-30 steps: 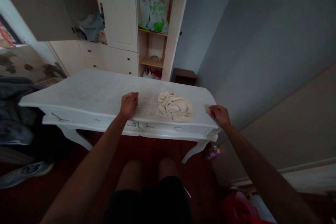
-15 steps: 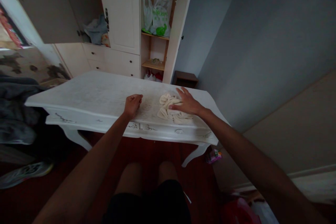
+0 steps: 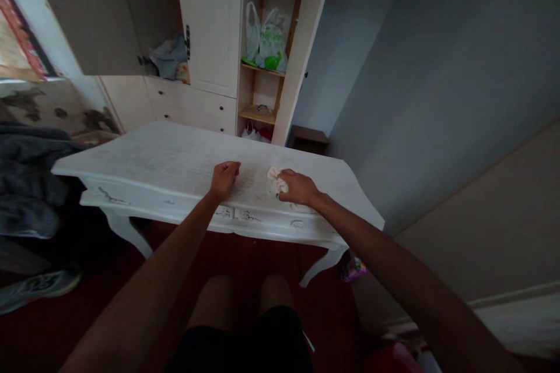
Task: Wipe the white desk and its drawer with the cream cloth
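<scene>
A cream-coloured cloth [image 3: 275, 175] lies bunched up on the right half of a white table [image 3: 184, 145]. My right hand [image 3: 300, 187] is closed around it, and much of the cloth is hidden under the palm. My left hand [image 3: 224, 178] rests as a fist on the tabletop, left of the cloth and apart from it. What that fist holds, if anything, is hidden. Greyish smudges mark the surface between and around the hands.
Behind the table stands a white wardrobe [image 3: 210, 29] with open doors and plastic bags [image 3: 271, 44] on a shelf. A small brown cabinet [image 3: 308, 140] is at the back right. Dark clothing [image 3: 30, 180] is heaped at left, with a shoe [image 3: 39, 290] below.
My right hand, spread over the cloth before, has closed on it and gathered it into a smaller bunch. My left hand stays in about the same place on the table.
</scene>
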{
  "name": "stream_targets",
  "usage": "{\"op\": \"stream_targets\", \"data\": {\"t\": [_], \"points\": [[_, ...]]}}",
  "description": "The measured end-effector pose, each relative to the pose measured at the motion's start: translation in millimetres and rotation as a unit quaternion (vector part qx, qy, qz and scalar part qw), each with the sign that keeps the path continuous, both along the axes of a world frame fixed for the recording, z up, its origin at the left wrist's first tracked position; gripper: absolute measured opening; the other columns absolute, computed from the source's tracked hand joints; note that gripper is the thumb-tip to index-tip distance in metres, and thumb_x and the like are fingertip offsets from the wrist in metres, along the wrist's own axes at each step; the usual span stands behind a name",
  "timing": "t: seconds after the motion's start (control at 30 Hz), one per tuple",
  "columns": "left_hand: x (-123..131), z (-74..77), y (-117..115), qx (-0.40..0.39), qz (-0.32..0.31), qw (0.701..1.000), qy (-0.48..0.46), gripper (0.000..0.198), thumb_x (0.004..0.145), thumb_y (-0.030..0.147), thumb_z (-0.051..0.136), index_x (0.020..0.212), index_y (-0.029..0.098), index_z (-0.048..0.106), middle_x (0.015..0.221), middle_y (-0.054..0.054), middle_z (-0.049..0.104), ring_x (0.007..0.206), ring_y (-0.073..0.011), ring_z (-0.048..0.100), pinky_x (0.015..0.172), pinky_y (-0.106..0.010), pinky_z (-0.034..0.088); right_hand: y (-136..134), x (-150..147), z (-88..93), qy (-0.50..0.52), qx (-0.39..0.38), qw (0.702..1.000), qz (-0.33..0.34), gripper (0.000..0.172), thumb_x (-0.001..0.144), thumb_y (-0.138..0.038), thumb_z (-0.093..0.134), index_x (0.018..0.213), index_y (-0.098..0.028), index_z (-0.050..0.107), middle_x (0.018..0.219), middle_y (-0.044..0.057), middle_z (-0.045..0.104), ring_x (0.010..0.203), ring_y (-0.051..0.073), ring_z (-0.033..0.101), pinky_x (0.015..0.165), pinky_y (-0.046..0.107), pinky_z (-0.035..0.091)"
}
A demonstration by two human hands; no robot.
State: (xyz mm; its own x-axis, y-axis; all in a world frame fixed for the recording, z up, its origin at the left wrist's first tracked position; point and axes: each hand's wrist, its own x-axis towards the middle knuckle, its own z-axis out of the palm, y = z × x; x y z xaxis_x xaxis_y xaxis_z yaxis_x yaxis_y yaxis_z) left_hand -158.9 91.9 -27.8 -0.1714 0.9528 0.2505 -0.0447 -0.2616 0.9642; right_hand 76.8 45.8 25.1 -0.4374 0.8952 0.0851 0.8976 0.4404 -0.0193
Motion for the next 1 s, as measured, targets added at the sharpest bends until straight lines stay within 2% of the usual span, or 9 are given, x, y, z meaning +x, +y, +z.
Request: {"op": "stream_targets", "data": {"t": [0.2, 0.33, 0.4, 0.5, 0.63, 0.73, 0.83, 0.93, 1.0], "points": [[0.2, -1.6, -0.1, 0.004, 0.009, 1.000, 0.021, 0.030, 0.070, 0.037, 0.060, 0.049, 0.020, 0.048, 0.043, 0.006, 0.037, 0.040, -0.0079, 0.033, 0.041, -0.023, 0.023, -22.0, 52.2, -0.9, 0.007, 0.126, 0.991, -0.037, 0.046, 0.084, -0.035, 0.059, 0.127, -0.022, 0.058, 0.147, 0.009, 0.050, 0.120, 0.029, 0.057, 0.096, 0.043, 0.050], [0.8, 0.1, -0.6, 0.003, 0.010, 1.000, 0.023, 0.030, 0.071, 0.037, 0.059, 0.049, 0.019, 0.049, 0.042, 0.006, 0.038, 0.040, -0.0078, 0.032, 0.041, -0.023, 0.022, -21.2, 115.3, -5.0, 0.035, 0.173, 0.973, -0.147, 0.053, 0.084, -0.034, 0.057, 0.134, -0.020, 0.053, 0.152, 0.012, 0.043, 0.129, 0.032, 0.050, 0.103, 0.048, 0.046], [1.5, 1.8, -1.0, 0.000, 0.010, 1.000, 0.022, 0.030, 0.071, 0.037, 0.059, 0.049, 0.019, 0.050, 0.043, 0.005, 0.039, 0.040, -0.0077, 0.032, 0.041, -0.023, 0.022, -18.7, 143.4, -13.4, 0.047, 0.137, 0.972, -0.187, 0.062, 0.084, -0.038, 0.056, 0.142, -0.018, 0.046, 0.154, 0.015, 0.039, 0.134, 0.034, 0.047, 0.106, 0.051, 0.042], [2.7, 3.8, -1.6, -0.003, 0.021, 1.000, 0.022, 0.028, 0.070, 0.035, 0.060, 0.049, 0.018, 0.052, 0.044, 0.004, 0.042, 0.041, -0.0079, 0.036, 0.042, -0.023, 0.025, -13.9, 170.2, -29.7, 0.058, 0.052, 0.989, -0.124, 0.082, 0.082, -0.050, 0.058, 0.150, -0.011, 0.034, 0.157, 0.018, 0.034, 0.144, 0.033, 0.033, 0.115, 0.049, 0.032], [3.8, 4.4, -3.4, 0.005, 0.033, 0.999, 0.033, 0.028, 0.070, 0.035, 0.060, 0.049, 0.018, 0.053, 0.045, 0.003, 0.044, 0.042, -0.0085, 0.037, 0.042, -0.023, 0.026, -7.6, 177.4, -37.6, 0.093, 0.020, 0.992, -0.085, 0.089, 0.083, -0.064, 0.053, 0.152, -0.013, 0.030, 0.160, 0.017, 0.028, 0.148, 0.031, 0.024, 0.119, 0.050, 0.023], [3.5, 3.9, -5.6, 0.017, 0.033, 0.998, 0.060, 0.028, 0.070, 0.035, 0.059, 0.048, 0.019, 0.053, 0.045, 0.003, 0.045, 0.042, -0.0089, 0.038, 0.043, -0.023, 0.026, -4.6, 177.3, -30.8, 0.152, -0.001, 0.981, -0.118, 0.086, 0.083, -0.069, 0.049, 0.151, -0.018, 0.034, 0.158, 0.015, 0.033, 0.146, 0.033, 0.029, 0.117, 0.056, 0.022], [2.6, 3.0, -6.3, 0.028, 0.032, 0.995, 0.087, 0.029, 0.071, 0.035, 0.058, 0.048, 0.019, 0.054, 0.045, 0.002, 0.045, 0.043, -0.0097, 0.039, 0.043, -0.023, 0.027, -3.3, 187.4, -25.4, 0.272, 0.051, 0.946, -0.168, 0.077, 0.087, -0.071, 0.040, 0.141, -0.018, 0.048, 0.150, 0.015, 0.047, 0.137, 0.032, 0.043, 0.115, 0.050, 0.029], [2.3, 2.2, -5.1, 0.031, 0.035, 0.994, 0.102, 0.029, 0.072, 0.035, 0.057, 0.048, 0.019, 0.055, 0.045, 0.002, 0.045, 0.043, -0.0104, 0.039, 0.043, -0.024, 0.028, -4.7, 206.9, -30.5, 0.374, 0.134, 0.889, -0.228, 0.074, 0.087, -0.071, 0.033, 0.120, -0.012, 0.063, 0.124, 0.018, 0.065, 0.115, 0.029, 0.059, 0.103, 0.042, 0.042], [2.7, 1.8, -4.2, 0.031, 0.037, 0.992, 0.116, 0.029, 0.072, 0.035, 0.056, 0.048, 0.019, 0.055, 0.045, 0.002, 0.047, 0.044, -0.0109, 0.040, 0.044, -0.024, 0.029, -8.1, 219.0, -39.6, 0.395, 0.137, 0.869, -0.265, 0.071, 0.081, -0.074, 0.038, 0.099, -0.012, 0.068, 0.100, 0.015, 0.070, 0.096, 0.026, 0.063, 0.090, 0.039, 0.047]]}}
